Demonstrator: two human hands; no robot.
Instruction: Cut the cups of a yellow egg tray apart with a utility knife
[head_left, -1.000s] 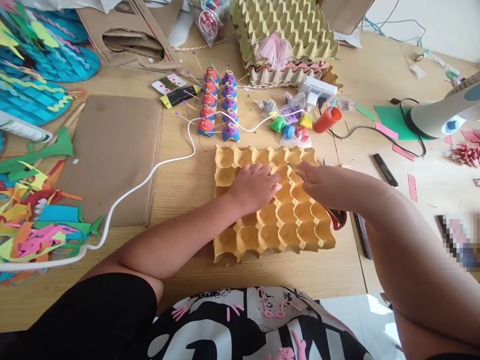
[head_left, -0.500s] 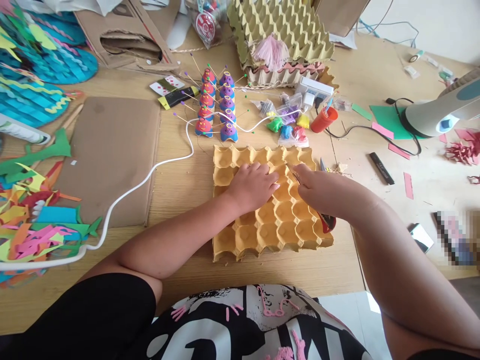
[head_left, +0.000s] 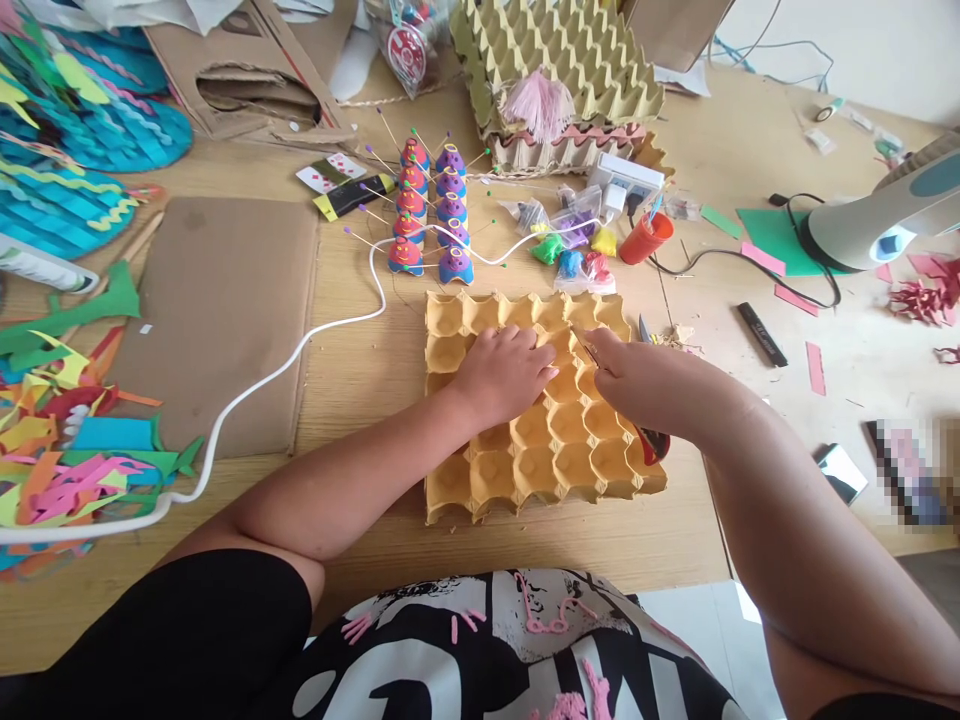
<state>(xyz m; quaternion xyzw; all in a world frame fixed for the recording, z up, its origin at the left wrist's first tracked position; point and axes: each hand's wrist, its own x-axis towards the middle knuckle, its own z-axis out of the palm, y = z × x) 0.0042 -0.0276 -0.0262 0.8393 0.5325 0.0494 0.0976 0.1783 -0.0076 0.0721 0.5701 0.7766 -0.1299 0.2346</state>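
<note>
A yellow egg tray [head_left: 531, 466] lies flat on the table in front of me. My left hand [head_left: 506, 372] rests on the tray's upper middle, its fingers bent and pressed together; whether they pinch the cardboard is hidden. My right hand [head_left: 637, 378] is closed round a thin cutting blade [head_left: 586, 346], whose tip touches the tray near its top edge. Beside and below the right hand, a red and black tool [head_left: 655, 446] lies at the tray's right edge.
Red and purple painted egg-cup figures [head_left: 406, 252] stand behind the tray. A white cable [head_left: 300, 345] crosses the table past a cardboard sheet [head_left: 225, 320]. Clay bags [head_left: 571, 265], a red cup [head_left: 646, 240], stacked egg trays [head_left: 555, 60] and a lamp base [head_left: 840, 235] lie beyond.
</note>
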